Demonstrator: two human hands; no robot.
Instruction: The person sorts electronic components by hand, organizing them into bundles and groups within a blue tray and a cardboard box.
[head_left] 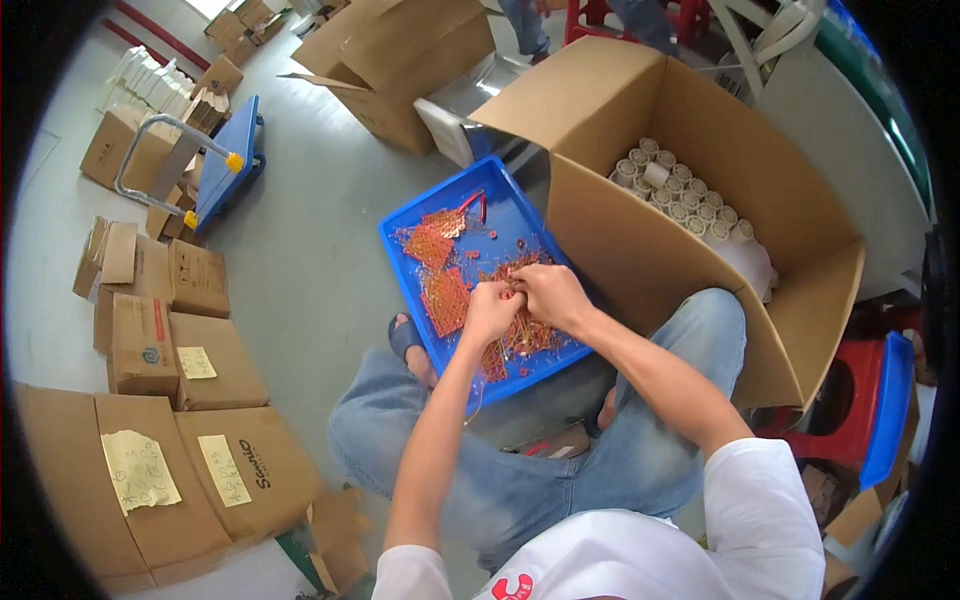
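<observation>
My left hand (492, 312) and my right hand (553, 296) meet over a shallow blue tray (425, 201) on the floor between my feet. Fingers of both hands are closed in a pinch around a small reddish piece, mostly hidden by the fingertips. Below them lies a loose heap of thin copper-and-red parts (540, 338). Flat orange-red grid-like pieces (445, 302) are piled along the tray's left side. Toward the far end rests a red-handled hand tool (476, 204), perhaps pliers. A few small red bits are scattered on the tray bottom.
A large open carton (640, 245) with white cylindrical rolls (690, 195) stands close on the right. Stacked cartons (222, 365) line the left, with a blue platform trolley (226, 160) beyond. Behind the carton at right sits a red stool (845, 400). Another person's legs (525, 25) show at the back.
</observation>
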